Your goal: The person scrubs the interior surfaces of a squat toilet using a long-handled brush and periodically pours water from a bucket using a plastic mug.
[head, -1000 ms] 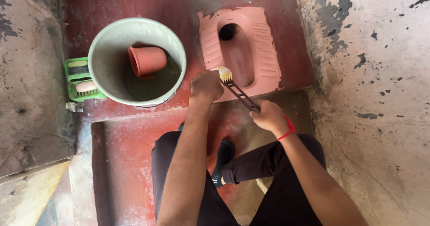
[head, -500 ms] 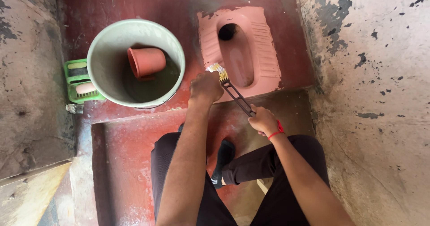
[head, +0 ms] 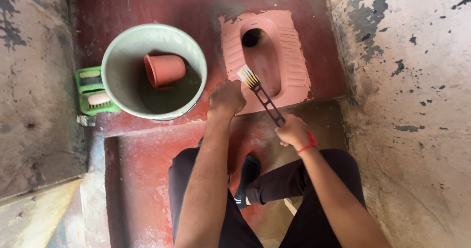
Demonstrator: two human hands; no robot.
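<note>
Gripping the dark handle of a long scrub brush [head: 262,95], right hand [head: 293,130] is closed around its lower end; a red thread band [head: 307,146] sits on that wrist. Brush's yellow bristle head rests on the left rim of the pink squat toilet pan [head: 289,51]. Left hand [head: 226,96] is fisted at the pan's front-left corner, just beside the bristles; can't tell if it has hold of anything. Pale green bucket [head: 117,66] stands left of the pan on the red floor [head: 147,179], with a terracotta-coloured mug [head: 165,69] inside. Green soap holder [head: 88,93] touches the bucket's left side.
</note>
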